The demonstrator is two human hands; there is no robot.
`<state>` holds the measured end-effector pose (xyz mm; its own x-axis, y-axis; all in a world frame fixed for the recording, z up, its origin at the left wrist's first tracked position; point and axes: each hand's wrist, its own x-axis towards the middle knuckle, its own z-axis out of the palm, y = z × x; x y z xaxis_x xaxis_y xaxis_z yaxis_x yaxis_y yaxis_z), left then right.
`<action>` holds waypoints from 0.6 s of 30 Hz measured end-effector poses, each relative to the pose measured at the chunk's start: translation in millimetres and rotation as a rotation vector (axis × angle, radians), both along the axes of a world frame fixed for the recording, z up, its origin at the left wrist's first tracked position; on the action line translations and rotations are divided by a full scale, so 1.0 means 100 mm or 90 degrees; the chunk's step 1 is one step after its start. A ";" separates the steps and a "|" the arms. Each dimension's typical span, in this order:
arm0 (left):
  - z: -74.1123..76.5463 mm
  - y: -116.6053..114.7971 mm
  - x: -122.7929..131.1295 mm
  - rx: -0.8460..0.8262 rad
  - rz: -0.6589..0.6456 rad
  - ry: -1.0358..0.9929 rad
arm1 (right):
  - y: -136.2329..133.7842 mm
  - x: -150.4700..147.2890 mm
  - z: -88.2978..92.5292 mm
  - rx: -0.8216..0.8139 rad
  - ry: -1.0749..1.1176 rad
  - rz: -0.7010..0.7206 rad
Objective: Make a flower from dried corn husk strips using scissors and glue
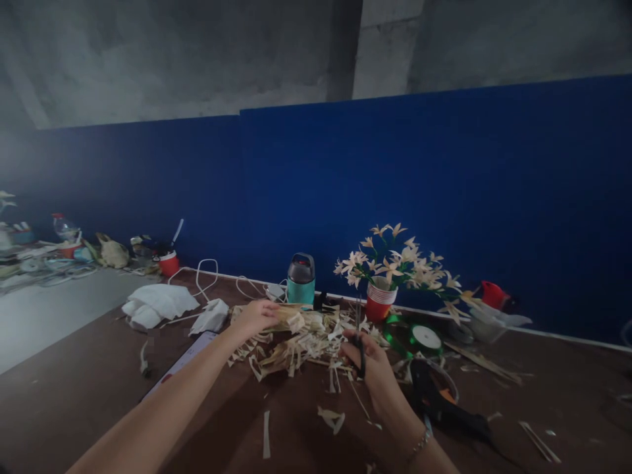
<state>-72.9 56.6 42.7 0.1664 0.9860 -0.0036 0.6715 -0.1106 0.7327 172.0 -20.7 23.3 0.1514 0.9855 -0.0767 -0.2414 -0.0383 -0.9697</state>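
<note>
Heap of pale dry strips (301,345) lies between the left hand (255,317) and the right hand (370,362)

A blue partition (345,178) stands behind the brown table (222,434), and the heap spreads loosely across the middle of that table. Behind its right part, a spray of pale flowers (390,266) rises from a red cup (379,306).

The left hand reaches in from the lower left, over the heap's upper left edge. Its fingers lie close together and slightly bent against the strips; whether they pinch any cannot be told. Most of the heap lies to the right of this hand and nearer the person.

The right hand is at the heap's right edge, so most of the strips lie to its left. It is curled around the handles of dark scissors (361,345), whose blades point away from the person, over the strips.

Beyond the heap, near the left fingertips, stands a teal bottle (301,289) with a dark lid. Nearer the person, apart from the heap, lies a small curled scrap (332,419).
</note>
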 end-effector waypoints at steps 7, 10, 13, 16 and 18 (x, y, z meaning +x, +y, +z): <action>-0.15 -0.07 -0.09 0.125 -0.058 0.256 | 0.00 -0.01 0.01 -0.013 -0.006 0.001; -0.20 -0.10 -0.05 0.158 -0.072 0.287 | 0.01 0.00 -0.02 -0.015 -0.013 0.011; -0.13 -0.07 -0.06 0.167 -0.063 0.274 | 0.01 0.00 -0.04 -0.009 -0.017 0.011; 0.07 0.00 -0.09 0.147 -0.036 0.231 | 0.01 -0.01 -0.03 -0.017 -0.009 0.000; 0.22 0.00 -0.06 0.147 -0.022 0.195 | 0.00 -0.01 -0.02 -0.025 0.001 0.009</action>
